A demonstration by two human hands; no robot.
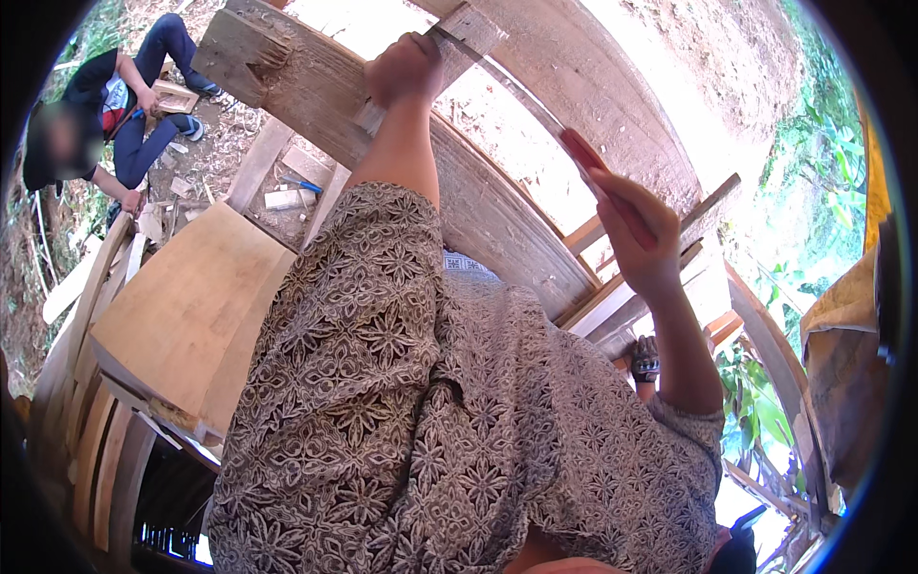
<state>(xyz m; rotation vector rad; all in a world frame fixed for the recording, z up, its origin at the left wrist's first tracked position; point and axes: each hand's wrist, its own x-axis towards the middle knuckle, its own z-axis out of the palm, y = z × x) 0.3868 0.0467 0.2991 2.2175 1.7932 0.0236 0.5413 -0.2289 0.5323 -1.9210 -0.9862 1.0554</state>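
Note:
My right hand (639, 230) is closed round the red handle of a hand saw (516, 88). The saw's thin blade runs up and left to the end of a short wooden piece (470, 34), beside my left hand. My left hand (405, 69) is clenched on that piece, its fingers folded over and partly hidden. The piece lies across a thick, rough wooden plank (306, 86) with a split near its left end. Beyond the blade stretches a wide board (612, 77). Whether the teeth are in the wood, I cannot tell.
At upper left a person (115, 120) sits low, hands near wood pieces. A smooth wooden panel (186, 311) stands at my left, with curved slats (96, 459) below it. Wood offcuts (287, 198) and chips litter the ground. A yellow-brown sheet (841, 325) hangs at the right.

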